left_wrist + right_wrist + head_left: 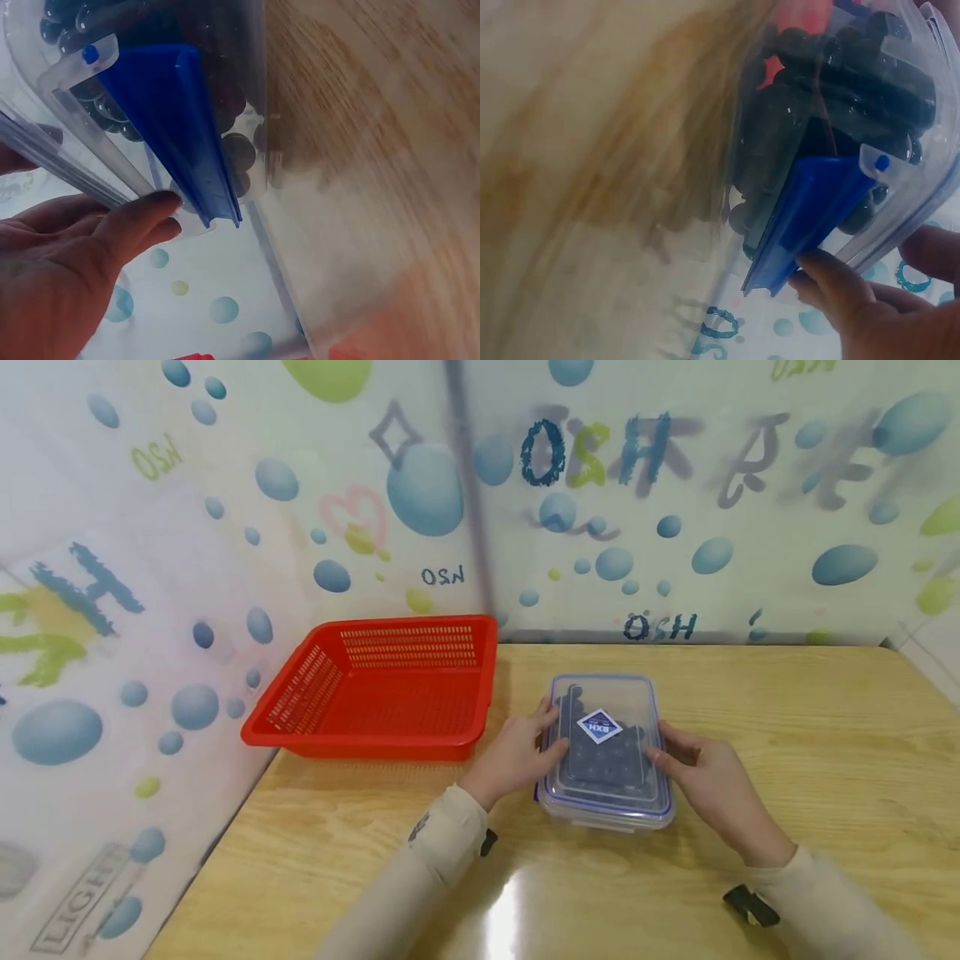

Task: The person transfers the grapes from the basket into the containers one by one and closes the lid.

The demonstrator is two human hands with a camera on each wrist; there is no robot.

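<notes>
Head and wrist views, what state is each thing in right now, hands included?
Clear container, upright, holding dark round pieces
Lid, on
Left blue latch, turned downward; cannot tell if locked
Right blue latch, same
Red basket, upright, open-topped
Left hand, grips the container's left edge
Right hand, grips the container's right edge

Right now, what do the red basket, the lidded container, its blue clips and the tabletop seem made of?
Red basket: likely glossy plastic, with evenly slotted walls.
Lidded container: probably clear, shiny plastic; dark contents show through.
Blue clips: smooth plastic, apparently; even colour, soft sheen.
Tabletop: wood or laminate, glossy; grain and reflection show.
</notes>
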